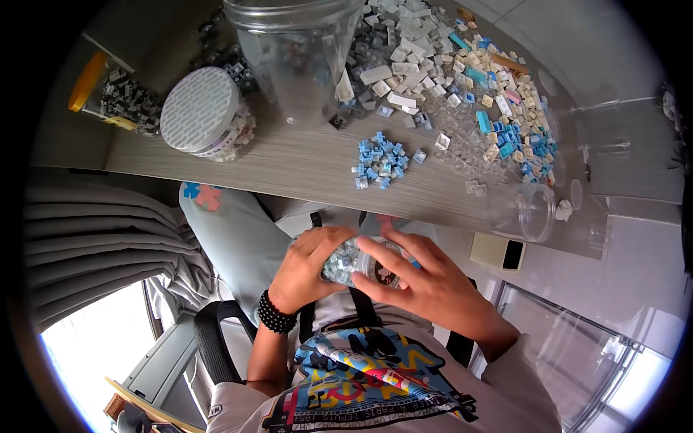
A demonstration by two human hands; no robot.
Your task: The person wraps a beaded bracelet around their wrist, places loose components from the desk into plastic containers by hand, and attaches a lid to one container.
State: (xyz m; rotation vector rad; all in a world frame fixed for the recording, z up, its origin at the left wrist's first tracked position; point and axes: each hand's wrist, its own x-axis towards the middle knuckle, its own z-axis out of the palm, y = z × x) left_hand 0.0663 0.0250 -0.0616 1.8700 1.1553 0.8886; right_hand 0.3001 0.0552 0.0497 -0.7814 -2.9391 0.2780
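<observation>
Above my lap, in front of the desk edge, both hands hold a small clear jar (pixel 345 263) lying on its side, with pale blue and whitish small pieces inside. My left hand (pixel 307 263), with a black beaded bracelet at the wrist, wraps round the jar's body. Around the lid end (pixel 382 273), at the jar's right, are the fingers of my right hand (pixel 422 278). A small pile of blue switch-like pieces (pixel 381 160) lies on the desk (pixel 289 169) beyond my hands.
Loose keycaps (pixel 462 94) spread over the back right of the desk. A tall clear container (pixel 296 65), a white-lidded jar (pixel 200 110) and an orange-lidded jar (pixel 123 97) stand at the left. An open clear jar (pixel 530 213) lies near the right front edge.
</observation>
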